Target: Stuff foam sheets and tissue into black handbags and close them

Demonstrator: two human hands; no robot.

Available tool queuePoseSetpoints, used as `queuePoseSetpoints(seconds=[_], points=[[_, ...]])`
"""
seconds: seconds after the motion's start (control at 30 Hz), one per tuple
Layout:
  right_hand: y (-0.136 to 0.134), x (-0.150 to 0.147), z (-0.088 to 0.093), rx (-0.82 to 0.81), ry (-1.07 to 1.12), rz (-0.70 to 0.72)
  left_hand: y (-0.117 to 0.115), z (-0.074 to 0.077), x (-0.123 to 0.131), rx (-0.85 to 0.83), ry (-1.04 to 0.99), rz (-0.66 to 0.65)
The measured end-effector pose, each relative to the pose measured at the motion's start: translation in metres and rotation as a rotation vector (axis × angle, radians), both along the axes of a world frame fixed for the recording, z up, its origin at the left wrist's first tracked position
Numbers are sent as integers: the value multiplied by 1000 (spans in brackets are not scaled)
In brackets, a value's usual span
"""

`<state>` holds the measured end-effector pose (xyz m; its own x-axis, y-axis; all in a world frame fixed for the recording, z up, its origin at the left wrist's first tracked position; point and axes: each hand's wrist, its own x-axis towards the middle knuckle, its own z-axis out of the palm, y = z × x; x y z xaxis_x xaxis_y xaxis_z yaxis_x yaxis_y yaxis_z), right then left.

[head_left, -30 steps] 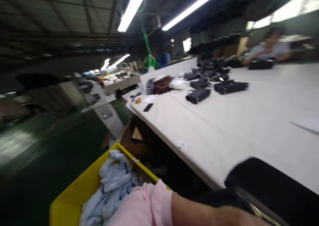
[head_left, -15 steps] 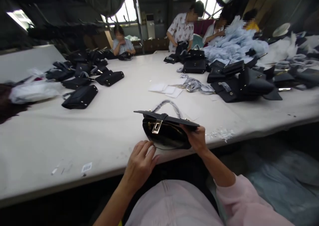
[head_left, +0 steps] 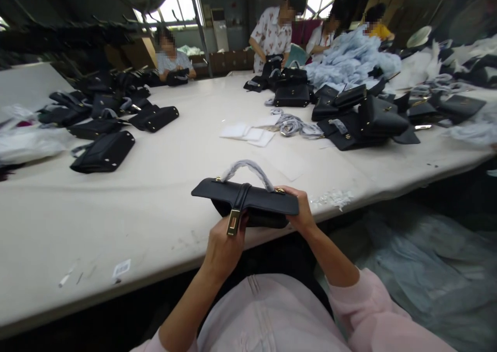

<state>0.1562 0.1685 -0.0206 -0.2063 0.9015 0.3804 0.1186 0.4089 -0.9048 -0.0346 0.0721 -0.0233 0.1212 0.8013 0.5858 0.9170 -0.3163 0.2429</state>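
A black handbag (head_left: 267, 196) is upright at the table's near edge, its flap spread over the top. Its arched handle (head_left: 248, 166) is wrapped in clear plastic. From the flap's middle a strap hangs down, ending in a gold clasp (head_left: 233, 222). My right hand (head_left: 303, 209) grips the bag's right end, some fingers hidden behind the flap. Closed at the bag's front, my left hand (head_left: 225, 246) has its fingers under the flap beside the clasp, partly hidden by it.
Black handbags (head_left: 103, 152) lie piled on the left of the white table (head_left: 163, 196), and more bags (head_left: 382, 119) on the right. White sheets (head_left: 246, 133), wrapped straps (head_left: 289, 124) and white scraps (head_left: 336, 199) lie nearer. Several co-workers (head_left: 272, 33) are at the far side.
The bag's flap has tipped down toward me, showing its top face. My left hand has moved up from the bag's lower edge to the front beside the clasp. The view has shifted slightly.
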Motion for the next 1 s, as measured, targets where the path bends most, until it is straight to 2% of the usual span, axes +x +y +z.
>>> queuePoseSetpoints(seconds=[0.1, 0.17, 0.23, 0.3, 0.37, 0.43, 0.5, 0.57, 0.63, 0.67, 0.73, 0.8, 0.87, 0.93, 1.0], points=[[4, -1, 1, -33, -6, 20, 19, 9, -17, 20, -111, 202], [7, -3, -1, -63, -29, -5, 34, 16, -35, 11, -144, 291], [13, -5, -6, -131, -4, -70, 47, 19, -53, -74, -206, 281], [23, -8, -13, -251, 98, -141, 55, 18, -67, -256, -329, 202], [37, -9, -21, -399, 183, -150, 57, 16, -74, -394, -421, 129], [54, -8, -26, -459, 145, -161, 55, 16, -74, -416, -414, 119], [67, -6, -24, -339, -9, -288, 51, 17, -69, -400, -376, 174], [70, -3, -12, -3, -161, -497, 48, 17, -63, -395, -369, 249], [61, -4, 5, 387, -229, -604, 46, 15, -59, -366, -391, 299], [52, -6, 14, 549, -236, -573, 45, 13, -57, -337, -410, 309], [31, -17, 28, 722, -278, -340, 44, 8, -55, -270, -458, 319], [13, -36, 33, 731, -397, -31, 44, 5, -54, -219, -514, 333], [4, -57, 31, 702, -564, 176, 42, 3, -54, -194, -575, 350], [4, -79, 25, 700, -674, 261, 40, 3, -54, -202, -627, 357], [9, -98, 22, 692, -680, 329, 37, 4, -55, -223, -654, 348]])
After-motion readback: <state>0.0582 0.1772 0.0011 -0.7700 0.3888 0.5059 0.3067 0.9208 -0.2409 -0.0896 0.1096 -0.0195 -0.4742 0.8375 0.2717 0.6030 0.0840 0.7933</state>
